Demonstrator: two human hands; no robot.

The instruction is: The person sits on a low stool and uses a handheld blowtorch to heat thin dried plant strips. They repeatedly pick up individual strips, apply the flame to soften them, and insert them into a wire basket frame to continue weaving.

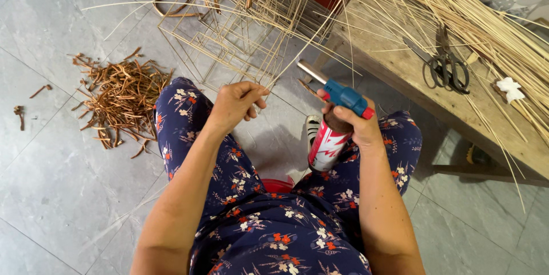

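While the right hand (359,128) grips a gas torch (334,123), fingers wrapped tight round the neck of its red-and-white canister, the blue head and metal nozzle point up and left toward the frame. Torch sits above the right knee, canister bottom hanging between the thighs, not resting on anything visible. Left hand (235,103) is raised over the left knee, fingers curled closed, pinching a thin pale reed strand (286,69) that runs up and right into the woven work. That strand passes just beside the nozzle tip; can't tell if they touch.

Just beyond both hands: a square lattice frame (229,40) of thin pale sticks, standing on the grey tiled floor (51,183), partly woven at the top edge of view. A big bundle of long pale reeds (457,17) fans across the upper right, lying over a rough wooden bench (400,69). On the bench: dark metal scissors (447,66), handles toward the person, and a small white crumpled scrap (510,89) near the right edge. On the floor left of the left knee, a heap of brown curled bark strips (120,100), with a few stray bits further left. Person seated, wearing dark blue floral trousers (274,223); a sneaker toe (311,126) shows behind the canister.
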